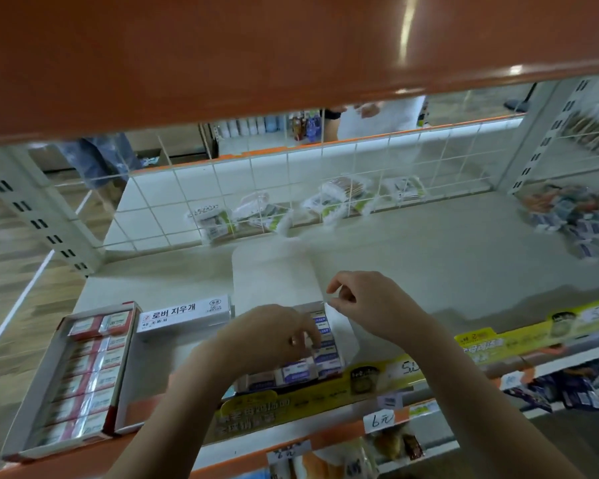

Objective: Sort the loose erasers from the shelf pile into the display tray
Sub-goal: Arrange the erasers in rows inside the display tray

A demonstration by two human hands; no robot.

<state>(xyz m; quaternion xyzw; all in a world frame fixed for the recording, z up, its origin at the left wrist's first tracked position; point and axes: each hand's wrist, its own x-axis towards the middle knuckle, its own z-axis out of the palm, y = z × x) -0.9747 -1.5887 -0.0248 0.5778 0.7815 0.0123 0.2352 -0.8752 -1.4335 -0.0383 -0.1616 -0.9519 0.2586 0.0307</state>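
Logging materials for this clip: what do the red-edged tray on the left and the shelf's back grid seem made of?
Red-edged tray: likely glossy printed cardboard; thin folded walls, white inside. Back grid: looks like white-coated metal wire; thin crossing rods in open squares.

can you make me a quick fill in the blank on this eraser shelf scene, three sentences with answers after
1. The left hand reaches into the tray of ____-labelled erasers.
2. The box of red-labelled erasers sits to the ____ of both hands.
3. The right hand pinches the tray's white ____.

Missing words: blue; left; flap
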